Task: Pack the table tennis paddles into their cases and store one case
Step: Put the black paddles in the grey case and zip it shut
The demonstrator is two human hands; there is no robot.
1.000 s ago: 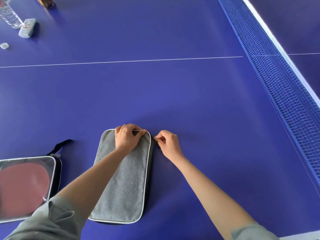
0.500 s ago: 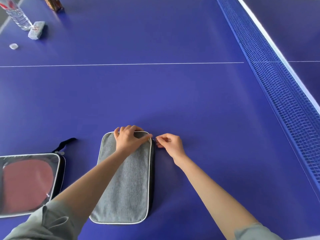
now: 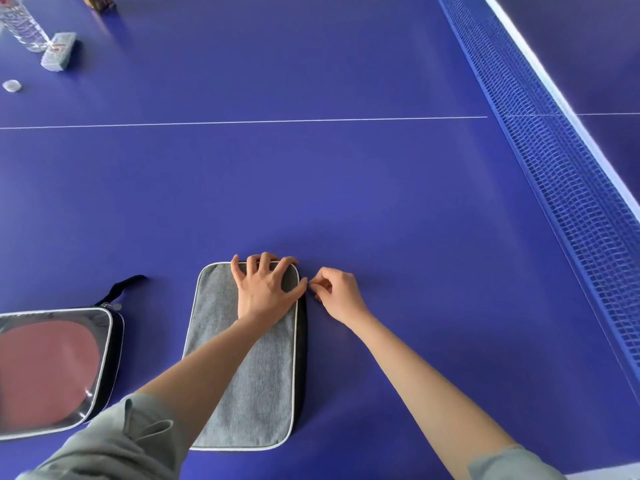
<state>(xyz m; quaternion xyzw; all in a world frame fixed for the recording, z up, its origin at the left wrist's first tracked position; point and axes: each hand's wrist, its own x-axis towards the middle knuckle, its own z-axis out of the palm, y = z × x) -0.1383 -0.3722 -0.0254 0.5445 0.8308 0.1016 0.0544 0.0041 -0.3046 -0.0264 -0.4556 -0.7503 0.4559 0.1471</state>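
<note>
A grey fabric paddle case with white piping lies flat on the blue table tennis table in front of me. My left hand presses down on its far end with the fingers spread. My right hand pinches the small zipper pull at the case's upper right edge. At the left, a second case with a clear window shows a red paddle inside; its black strap points away from me.
The blue net runs along the right side. At the far left stand a clear water bottle, a small grey block and a bottle cap. A brown object sits at the top edge.
My right hand has moved the zipper pull from the case's top right corner a little down its right side. My left hand has opened from a grip to a flat, spread press.
</note>
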